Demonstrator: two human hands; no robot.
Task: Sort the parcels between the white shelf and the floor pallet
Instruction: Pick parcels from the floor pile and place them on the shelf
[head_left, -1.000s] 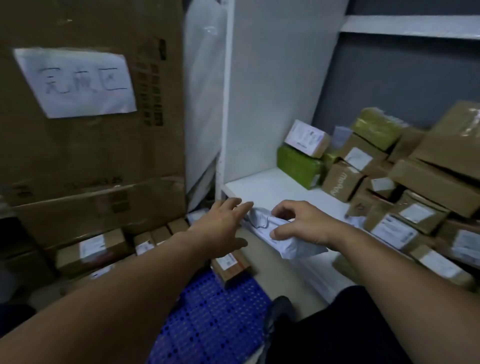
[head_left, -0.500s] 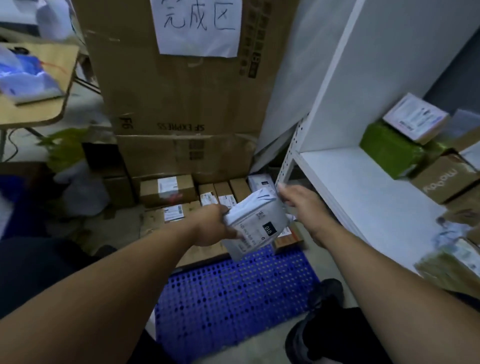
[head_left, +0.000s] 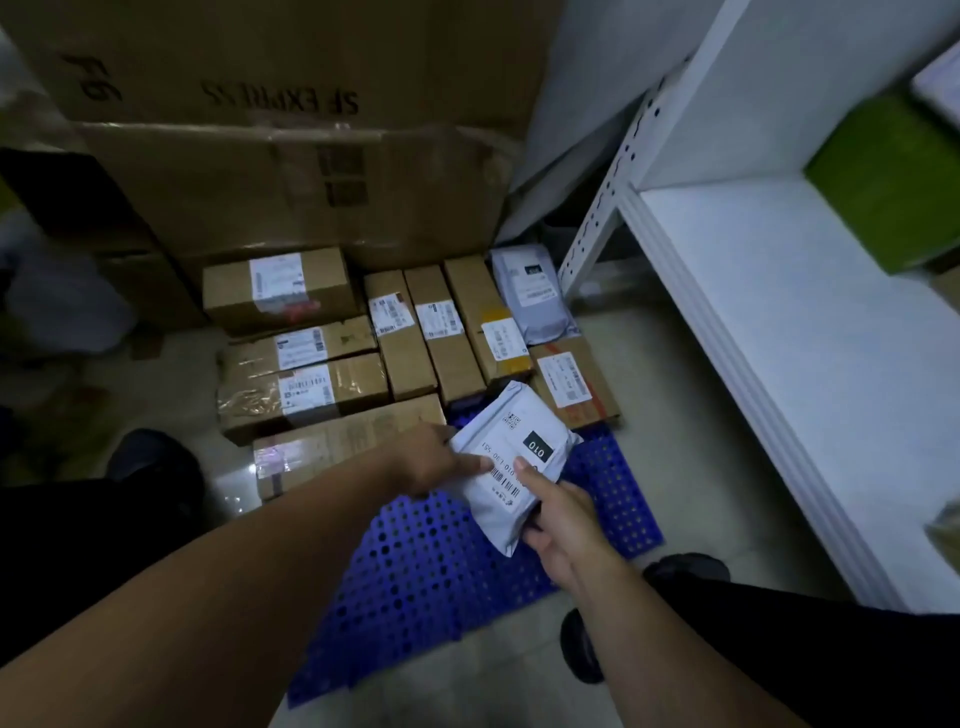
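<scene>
A white soft mailer parcel (head_left: 511, 447) with a black "010" label hangs just above the blue perforated floor pallet (head_left: 436, 566). My left hand (head_left: 431, 460) grips its left edge and my right hand (head_left: 558, 514) grips its near right corner. Beyond it several brown cardboard parcels (head_left: 306, 384) with white labels lie packed on the pallet's far half, with a grey mailer (head_left: 535, 296) at the back right. The white shelf (head_left: 810, 332) stands to the right, its lower board mostly bare, a green box (head_left: 893, 176) at its far end.
Large "SF EXPRESS" cardboard cartons (head_left: 291, 171) rise behind the pallet. The shelf's perforated white upright (head_left: 605, 208) stands beside the grey mailer. My shoes (head_left: 685, 566) are on the pale floor next to the pallet's near right corner.
Both hands carried the white mailer from the shelf leftward and down over the blue pallet. My view has tilted down toward the floor.
</scene>
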